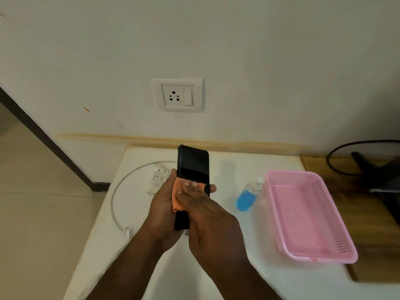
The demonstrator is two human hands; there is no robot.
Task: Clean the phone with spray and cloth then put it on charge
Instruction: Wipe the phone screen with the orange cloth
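Two bare hands meet over a white table [216,278] — the left hand [161,204] wraps around a black phone [192,165], held upright with its dark screen facing the person, while the right hand [207,215] presses an orange cloth [178,191] flat against the screen with straight fingers. At 3 o'clock from the phone stands a spray bottle [249,195] of blue liquid, touching a pink basket [307,215]. At 9 o'clock lie a white charger [157,180] and its cable [121,191]; a wall socket [178,95] sits at 12 o'clock.
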